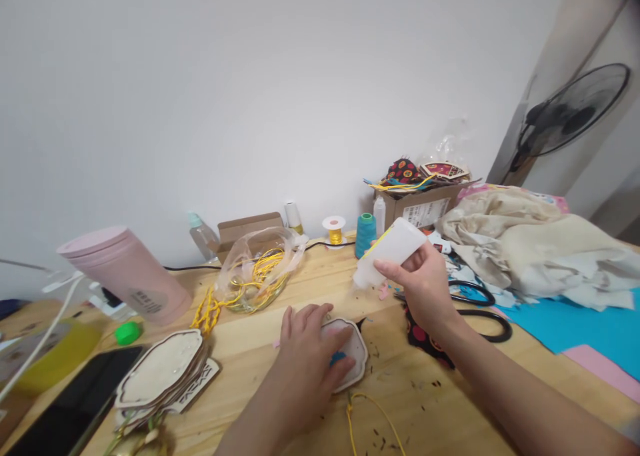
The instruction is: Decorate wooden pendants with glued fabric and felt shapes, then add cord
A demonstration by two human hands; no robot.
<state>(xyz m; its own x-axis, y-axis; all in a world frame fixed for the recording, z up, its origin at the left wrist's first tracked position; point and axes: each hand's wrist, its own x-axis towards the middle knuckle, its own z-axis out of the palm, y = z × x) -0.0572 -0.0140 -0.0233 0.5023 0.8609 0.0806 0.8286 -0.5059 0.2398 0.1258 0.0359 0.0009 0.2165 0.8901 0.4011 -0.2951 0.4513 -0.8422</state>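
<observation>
Gripping a white bottle (395, 248), right fingers (393, 271) closed | left fingers (291, 326) spread over plaque (359, 347) | bottle likely light, squeezable | plaque probably stiff: hold by rim

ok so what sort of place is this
Probably a craft worktable, at home or in a small workshop: black-handled scissors, a cone of teal thread and a clear bag of yellow cord share the wooden tabletop.
</observation>
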